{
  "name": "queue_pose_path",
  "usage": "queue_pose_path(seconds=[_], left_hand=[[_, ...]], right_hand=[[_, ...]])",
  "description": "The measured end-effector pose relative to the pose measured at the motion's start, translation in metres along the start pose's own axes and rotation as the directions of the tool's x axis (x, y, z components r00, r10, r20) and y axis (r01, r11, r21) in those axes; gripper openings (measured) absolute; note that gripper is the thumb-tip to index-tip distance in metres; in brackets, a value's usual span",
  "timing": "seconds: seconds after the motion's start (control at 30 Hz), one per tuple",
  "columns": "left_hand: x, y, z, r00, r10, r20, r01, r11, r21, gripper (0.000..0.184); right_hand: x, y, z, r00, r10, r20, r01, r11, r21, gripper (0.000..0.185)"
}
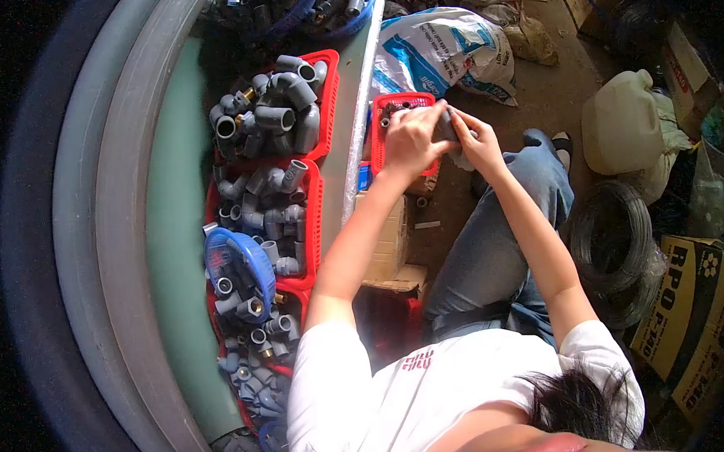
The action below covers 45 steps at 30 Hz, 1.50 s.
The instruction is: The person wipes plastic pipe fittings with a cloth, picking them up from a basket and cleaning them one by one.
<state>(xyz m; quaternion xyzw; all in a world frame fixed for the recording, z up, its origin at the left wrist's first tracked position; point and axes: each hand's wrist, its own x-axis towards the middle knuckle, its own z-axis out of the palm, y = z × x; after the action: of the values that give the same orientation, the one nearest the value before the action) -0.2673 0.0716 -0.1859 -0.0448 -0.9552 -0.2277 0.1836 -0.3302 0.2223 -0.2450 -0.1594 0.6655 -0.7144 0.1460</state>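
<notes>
The left hand [412, 142] and right hand [477, 142] meet with fingers closed around a grey piece [446, 127], mostly hidden between them, so I cannot tell its full shape. It sits at the right side of a small red basket [378, 150] of small parts, over which the left hand reaches, near a white printed sack [452, 54] and a cardboard box [384, 237]

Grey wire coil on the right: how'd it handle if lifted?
The wire coil is probably heavy for its size: many packed, metallic-looking strands. Likely springy, since the strands hold round loops. Its round outline could let it roll on edge.
</notes>
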Motion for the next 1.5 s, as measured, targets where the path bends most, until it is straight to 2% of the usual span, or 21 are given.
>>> queue_pose_path(seconds=[0.1,0.17,0.2,0.3,0.37,0.43,0.5,0.57,0.6,0.7,0.77,0.83,0.97,1.03,1.13,1.17,1.2,1.3,1.4,1.47,1.5], left_hand=[[0.002,-0.010,0.001,0.998,-0.068,-0.014,0.069,0.995,0.070,0.070],[0.001,-0.003,-0.001,0.999,-0.036,0.026,0.035,0.998,0.052,0.068],[-0.001,0.003,-0.001,0.997,0.076,-0.018,-0.076,0.996,0.042,0.066],[-0.001,0.013,-0.001,0.983,0.167,-0.075,-0.169,0.985,-0.022,0.068],[0.002,0.007,-0.006,0.999,0.039,-0.030,-0.038,0.999,0.017,0.068],[0.006,-0.002,-0.003,0.991,-0.074,-0.111,0.074,0.997,-0.011,0.066],[0.004,-0.001,-0.005,0.992,-0.117,-0.052,0.118,0.993,0.014,0.066],[0.002,0.010,-0.009,1.000,-0.023,-0.014,0.022,0.998,-0.062,0.066],[0.001,0.013,-0.003,0.999,0.021,-0.045,-0.028,0.988,-0.150,0.069],[0.003,0.005,0.002,0.999,0.003,-0.051,-0.006,0.999,-0.054,0.068],[0.003,-0.007,0.005,0.991,-0.122,-0.049,0.121,0.992,-0.019,0.069],[0.002,-0.010,0.004,0.991,-0.117,-0.058,0.118,0.993,0.011,0.067],[-0.005,0.006,0.002,0.998,0.038,-0.053,-0.036,0.999,0.038,0.065],[-0.007,0.007,0.006,0.999,0.030,-0.043,-0.029,0.999,0.020,0.068],[-0.003,0.004,0.006,0.997,-0.049,-0.059,0.042,0.993,-0.113,0.072],[-0.003,0.003,0.004,0.995,-0.077,-0.057,0.070,0.991,-0.113,0.072],[-0.001,0.004,0.002,0.993,-0.104,-0.053,0.098,0.989,-0.114,0.072],[-0.002,0.001,0.002,0.991,-0.130,-0.032,0.127,0.989,-0.072,0.066],[-0.003,-0.002,0.003,0.994,-0.113,-0.016,0.113,0.993,0.023,0.060],[-0.006,-0.005,0.006,0.986,-0.166,0.034,0.163,0.983,0.084,0.060],[-0.007,-0.004,0.006,0.992,-0.122,0.034,0.117,0.986,0.117,0.059]], right_hand=[[-0.002,0.004,0.005,0.993,-0.112,0.046,0.118,0.979,-0.165,0.039],[-0.001,0.001,0.004,0.999,0.023,0.022,-0.023,1.000,0.005,0.038],[0.000,0.001,0.002,0.996,0.092,0.018,-0.093,0.992,0.089,0.038],[0.002,0.006,-0.006,0.991,0.137,-0.001,-0.135,0.977,0.165,0.037],[0.001,0.003,-0.007,0.986,0.164,0.034,-0.167,0.956,0.241,0.035],[0.003,0.000,-0.004,0.984,0.165,0.062,-0.176,0.943,0.284,0.035],[0.005,-0.005,0.000,0.979,0.192,0.068,-0.203,0.928,0.314,0.035],[0.005,-0.014,-0.003,0.971,0.228,0.070,-0.237,0.901,0.363,0.035],[0.007,-0.014,-0.005,0.956,0.289,0.051,-0.287,0.885,0.366,0.035],[0.009,-0.010,-0.007,0.961,0.262,0.092,-0.278,0.900,0.334,0.035],[0.009,-0.002,-0.002,0.979,0.179,0.100,-0.202,0.923,0.326,0.036],[0.009,-0.001,-0.002,0.973,0.193,0.124,-0.221,0.933,0.283,0.038],[0.006,0.001,-0.005,0.974,0.176,0.146,-0.202,0.962,0.187,0.044],[0.003,-0.001,-0.009,0.968,0.190,0.166,-0.208,0.973,0.098,0.048],[0.004,-0.008,-0.006,0.954,0.260,0.147,-0.287,0.934,0.211,0.050],[0.005,-0.010,-0.004,0.948,0.284,0.144,-0.312,0.916,0.250,0.051],[0.004,-0.020,-0.006,0.927,0.315,0.206,-0.369,0.867,0.334,0.040],[0.002,-0.030,-0.001,0.919,0.330,0.214,-0.392,0.805,0.446,0.047],[0.005,-0.009,-0.002,0.941,0.294,0.170,-0.335,0.886,0.320,0.045],[0.007,0.012,0.003,0.986,0.128,0.109,-0.132,0.991,0.028,0.043],[0.009,0.011,0.004,0.994,0.036,0.103,-0.022,0.992,-0.128,0.043]])
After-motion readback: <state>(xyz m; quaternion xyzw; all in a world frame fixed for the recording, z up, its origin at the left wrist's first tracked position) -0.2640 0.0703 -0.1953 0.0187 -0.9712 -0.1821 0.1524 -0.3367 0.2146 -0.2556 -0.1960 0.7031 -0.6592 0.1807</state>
